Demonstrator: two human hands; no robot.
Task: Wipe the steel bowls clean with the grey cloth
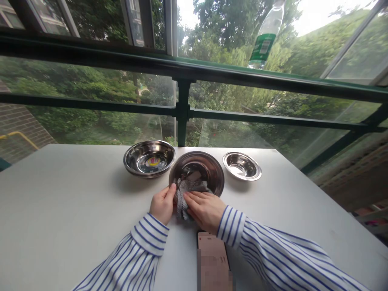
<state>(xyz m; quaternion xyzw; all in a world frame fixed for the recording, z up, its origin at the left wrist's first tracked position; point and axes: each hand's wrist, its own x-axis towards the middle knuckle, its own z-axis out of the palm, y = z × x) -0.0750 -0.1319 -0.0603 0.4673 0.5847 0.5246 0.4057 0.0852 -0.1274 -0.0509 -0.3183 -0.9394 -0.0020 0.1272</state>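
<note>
A shiny stainless steel bowl (216, 167) sits tilted slightly toward me in the middle of the white table. My left hand (162, 205) pinches its near left rim, thumb on top and fingers beneath. A grey textured cloth (183, 202) lies bunched inside the bowl and hangs over the near rim. My right hand (206, 208) presses that cloth against the bowl's inner wall, its fingers close together; the fingertips of the thumb side are partly hidden. To the left stands a stack of steel bowls (136, 161) with a round yellow and red sticker inside the top one.
A smaller steel bowl (257, 171) stands to the right on the white table (75, 210). A phone (214, 254) lies near me, below my right wrist. Past the table's far edge runs a dark green railing (182, 105), with a plastic bottle (263, 44) upright on its top bar.
</note>
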